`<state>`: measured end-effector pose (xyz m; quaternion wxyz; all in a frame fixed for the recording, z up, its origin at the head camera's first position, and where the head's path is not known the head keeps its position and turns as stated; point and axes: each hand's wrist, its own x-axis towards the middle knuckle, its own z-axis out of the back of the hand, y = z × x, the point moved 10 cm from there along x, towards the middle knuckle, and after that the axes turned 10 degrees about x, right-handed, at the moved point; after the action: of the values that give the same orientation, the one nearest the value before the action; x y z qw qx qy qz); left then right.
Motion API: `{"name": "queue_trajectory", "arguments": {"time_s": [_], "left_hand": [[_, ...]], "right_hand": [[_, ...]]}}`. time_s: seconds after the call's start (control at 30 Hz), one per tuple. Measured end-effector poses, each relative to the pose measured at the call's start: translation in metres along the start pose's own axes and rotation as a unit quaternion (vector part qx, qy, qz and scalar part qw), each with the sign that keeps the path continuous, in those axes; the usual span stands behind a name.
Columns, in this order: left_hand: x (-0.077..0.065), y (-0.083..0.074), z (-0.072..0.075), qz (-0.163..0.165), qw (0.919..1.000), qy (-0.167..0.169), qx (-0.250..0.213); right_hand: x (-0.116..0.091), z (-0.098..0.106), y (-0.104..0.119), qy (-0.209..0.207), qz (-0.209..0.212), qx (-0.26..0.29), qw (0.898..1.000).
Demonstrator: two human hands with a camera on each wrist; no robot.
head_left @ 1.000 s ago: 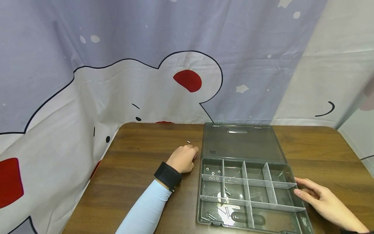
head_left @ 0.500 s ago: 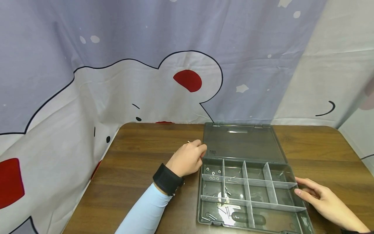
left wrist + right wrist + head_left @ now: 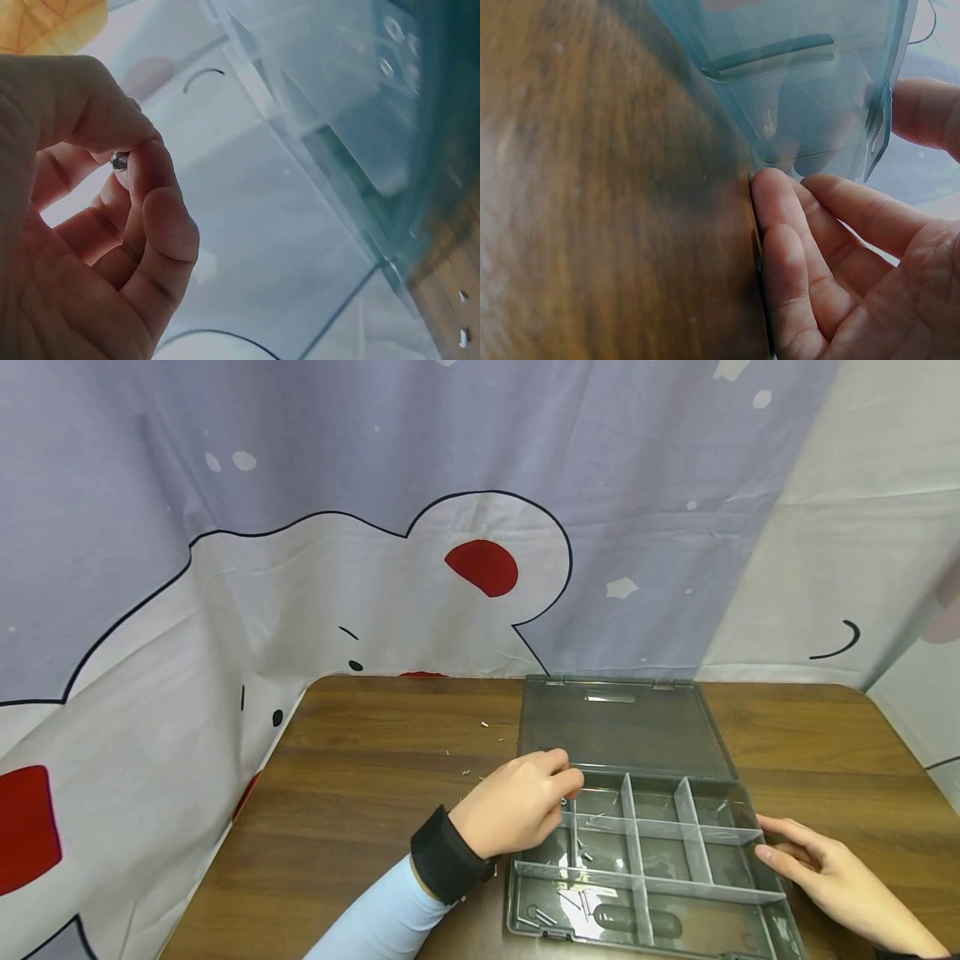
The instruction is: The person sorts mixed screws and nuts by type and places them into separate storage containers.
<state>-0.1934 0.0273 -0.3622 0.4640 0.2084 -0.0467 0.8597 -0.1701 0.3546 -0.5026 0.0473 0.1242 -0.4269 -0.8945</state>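
Note:
My left hand (image 3: 513,802) is over the back left compartment of a grey see-through compartment box (image 3: 667,887). In the left wrist view, its thumb and forefinger pinch a small, shiny dark metal piece (image 3: 119,160) that looks like a nut; the fingers hide most of it. My right hand (image 3: 832,868) rests against the box's right side. In the right wrist view, its fingertips (image 3: 772,191) lie low along the wall while another digit touches the rim. Small rings (image 3: 394,30) show through the box in the left wrist view, largely covered by the left hand in the head view.
The box lid (image 3: 622,727) lies folded back toward the curtain (image 3: 300,585). Several tiny metal parts (image 3: 484,724) are scattered on the wooden table (image 3: 360,793) left of the box. Screws (image 3: 545,915) lie in the front left compartment, below clear dividers (image 3: 637,881).
My left hand has moved right, from the table beside the box to over the back left compartment, uncovering small parts on the table. The right hand has stayed at the box's side.

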Motion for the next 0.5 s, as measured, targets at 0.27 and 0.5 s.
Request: {"name": "queue_trajectory", "arguments": {"time_s": [0.27,0.5], "left_hand": [[0.002,-0.03,0.013,-0.048,0.9982,-0.036,-0.006],[0.002,-0.044,0.013,-0.069,0.9971,-0.033,0.002]], "right_hand": [[-0.001,0.0,0.001,-0.004,0.015,-0.001,1.0],[0.0,0.0,0.001,-0.004,0.009,0.001,1.0]]}}
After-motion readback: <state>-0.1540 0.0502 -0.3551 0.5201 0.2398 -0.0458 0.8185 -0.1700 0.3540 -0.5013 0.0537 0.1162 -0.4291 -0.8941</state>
